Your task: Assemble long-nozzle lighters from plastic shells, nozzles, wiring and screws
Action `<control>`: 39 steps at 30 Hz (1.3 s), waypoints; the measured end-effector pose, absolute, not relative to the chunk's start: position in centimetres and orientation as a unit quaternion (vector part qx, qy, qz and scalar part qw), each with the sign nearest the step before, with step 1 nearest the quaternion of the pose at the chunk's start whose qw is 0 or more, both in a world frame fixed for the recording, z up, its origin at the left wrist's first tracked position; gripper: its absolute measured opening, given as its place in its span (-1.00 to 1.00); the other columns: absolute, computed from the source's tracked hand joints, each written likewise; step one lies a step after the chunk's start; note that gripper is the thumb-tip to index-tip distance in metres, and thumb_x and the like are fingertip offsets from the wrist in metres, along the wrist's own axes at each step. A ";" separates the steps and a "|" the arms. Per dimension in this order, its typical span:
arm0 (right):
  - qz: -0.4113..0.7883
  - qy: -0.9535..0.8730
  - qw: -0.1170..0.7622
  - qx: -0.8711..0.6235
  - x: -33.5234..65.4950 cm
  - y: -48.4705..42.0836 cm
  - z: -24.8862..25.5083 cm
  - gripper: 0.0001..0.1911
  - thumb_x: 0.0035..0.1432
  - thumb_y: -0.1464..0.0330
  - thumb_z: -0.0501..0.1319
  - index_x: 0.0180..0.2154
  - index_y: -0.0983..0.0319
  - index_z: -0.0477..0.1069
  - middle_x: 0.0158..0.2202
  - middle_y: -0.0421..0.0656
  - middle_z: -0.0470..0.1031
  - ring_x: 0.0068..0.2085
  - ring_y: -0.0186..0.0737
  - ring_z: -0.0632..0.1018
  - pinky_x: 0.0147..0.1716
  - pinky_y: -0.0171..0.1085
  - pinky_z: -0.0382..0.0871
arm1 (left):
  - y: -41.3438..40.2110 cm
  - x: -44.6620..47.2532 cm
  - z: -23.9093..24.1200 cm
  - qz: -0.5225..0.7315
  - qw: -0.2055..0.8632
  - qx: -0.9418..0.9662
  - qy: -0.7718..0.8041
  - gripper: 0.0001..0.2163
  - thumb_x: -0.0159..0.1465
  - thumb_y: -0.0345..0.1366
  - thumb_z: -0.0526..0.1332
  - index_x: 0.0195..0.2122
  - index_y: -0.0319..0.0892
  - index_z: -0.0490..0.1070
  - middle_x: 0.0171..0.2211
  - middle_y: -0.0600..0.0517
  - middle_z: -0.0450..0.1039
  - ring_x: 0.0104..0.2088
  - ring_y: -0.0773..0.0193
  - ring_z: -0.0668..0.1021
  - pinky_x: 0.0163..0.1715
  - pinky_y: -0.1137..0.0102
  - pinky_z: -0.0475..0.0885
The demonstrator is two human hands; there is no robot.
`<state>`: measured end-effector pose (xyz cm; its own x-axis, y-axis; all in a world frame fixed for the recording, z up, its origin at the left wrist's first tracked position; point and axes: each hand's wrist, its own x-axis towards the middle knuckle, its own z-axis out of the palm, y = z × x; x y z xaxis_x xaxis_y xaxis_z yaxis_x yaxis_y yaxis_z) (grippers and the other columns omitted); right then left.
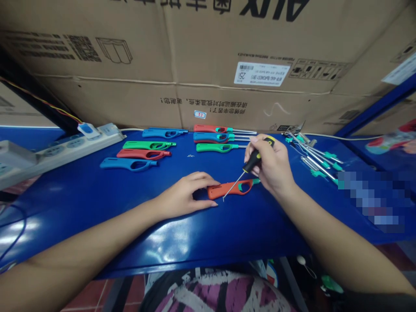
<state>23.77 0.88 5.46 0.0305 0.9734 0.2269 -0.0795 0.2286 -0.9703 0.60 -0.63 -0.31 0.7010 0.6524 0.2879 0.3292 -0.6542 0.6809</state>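
On the blue table lies an orange-red long-neck lighter (221,191) with a teal trigger. My left hand (185,196) rests on the table, fingers and thumb closed around the lighter's handle end. My right hand (273,162) grips a black and yellow screwdriver (251,162), its shaft slanting down to the left across the lighter. At the screwdriver's tip, by the lighter's near edge, is a small light screw (223,199). The lighter's front end passes behind my right hand, so part of it is hidden.
Lighters with metal tubes (216,147) lie at the back; tubeless lighter bodies (138,164) are at left. Metal tubes with teal parts (320,158) are heaped at right. Small screws (190,155) lie mid-table. A power strip (65,149) runs along the left; cardboard (201,52) stands behind.
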 end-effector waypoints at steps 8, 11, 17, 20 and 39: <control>0.468 -0.487 0.604 -0.423 22.7 0.9 3.8 -0.68 0.21 0.17 0.27 -0.47 0.15 0.24 -0.54 -0.28 0.43 -0.69 -0.45 0.29 -0.73 -0.34 0.16 | -1.2 0.6 0.3 0.333 0.316 0.852 0.252 -0.79 0.27 -0.26 0.38 -0.09 -0.15 0.57 -0.17 -0.05 0.60 -0.15 0.21 0.58 -0.06 0.28 0.48; 0.480 -0.474 0.609 -0.416 22.7 1.0 3.7 -0.68 0.20 0.18 0.28 -0.47 0.16 0.25 -0.54 -0.28 0.44 -0.70 -0.46 0.30 -0.74 -0.35 0.17 | -1.1 0.5 0.2 0.343 0.307 0.853 0.247 -0.86 0.30 -0.28 0.35 -0.14 -0.16 0.59 -0.20 -0.05 0.62 -0.19 0.23 0.60 -0.09 0.28 0.48; 0.482 -0.451 0.631 -0.407 22.6 1.2 3.7 -0.63 0.08 0.15 0.38 -0.50 0.18 0.27 -0.59 -0.30 0.41 -0.70 -0.45 0.33 -0.79 -0.40 0.17 | -0.8 0.4 0.0 0.360 0.291 0.857 0.226 -0.90 0.35 -0.35 0.28 -0.17 -0.19 0.60 -0.25 -0.06 0.62 -0.25 0.25 0.59 -0.16 0.32 0.48; 0.495 -0.435 0.636 -0.402 22.6 1.3 3.8 -0.62 0.04 0.15 0.41 -0.50 0.18 0.28 -0.60 -0.31 0.40 -0.70 -0.44 0.34 -0.79 -0.40 0.18 | -0.8 0.4 0.0 0.365 0.286 0.858 0.221 -0.90 0.35 -0.37 0.28 -0.18 -0.18 0.60 -0.27 -0.05 0.63 -0.27 0.26 0.59 -0.18 0.33 0.47; 0.404 -0.659 0.541 -0.331 22.7 -0.5 5.3 -0.78 0.23 0.25 0.34 -0.38 0.21 0.39 -0.48 -0.27 0.50 -0.58 -0.47 0.44 -0.62 -0.45 0.34 | -1.2 0.8 -0.5 0.336 0.287 0.859 0.258 -0.89 0.33 -0.34 0.30 -0.28 -0.19 0.63 -0.37 -0.02 0.62 -0.36 0.29 0.58 -0.30 0.37 0.47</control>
<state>22.74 -0.51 5.31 -0.1951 0.8736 0.4459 -0.0006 0.4545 -0.8908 0.76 -1.16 -0.48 0.6401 0.6367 0.4299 0.2509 -0.7022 0.6663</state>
